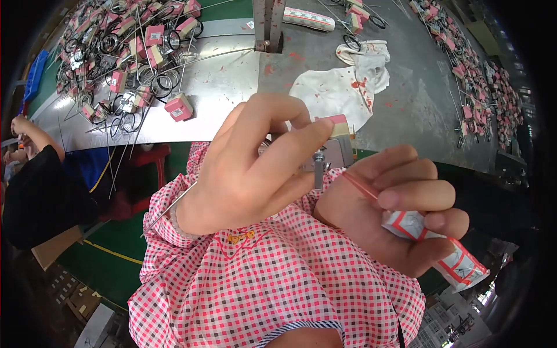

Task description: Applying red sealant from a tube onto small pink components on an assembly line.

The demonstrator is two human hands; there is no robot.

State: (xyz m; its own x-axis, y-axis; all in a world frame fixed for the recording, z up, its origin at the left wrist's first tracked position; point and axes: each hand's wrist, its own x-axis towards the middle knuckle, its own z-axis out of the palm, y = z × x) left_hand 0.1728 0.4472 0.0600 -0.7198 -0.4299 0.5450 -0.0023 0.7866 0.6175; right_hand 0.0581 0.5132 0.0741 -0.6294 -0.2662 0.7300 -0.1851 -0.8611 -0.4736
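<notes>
Metal table (pixel 415 72) behind, the left hand (pixel 249 168) pinches a half-hidden block (pixel 339 129), the right hand (pixel 386 240) a red-white strip (pixel 458 264).

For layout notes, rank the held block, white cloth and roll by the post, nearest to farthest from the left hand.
1. Held block, at the left hand.
2. White cloth, beyond, on the table.
3. Roll, farthest, beside the post.

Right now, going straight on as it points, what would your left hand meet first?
Past the held pink-and-cream block, the left hand would probably meet the red-stained white cloth, though depth is unclear.
</notes>
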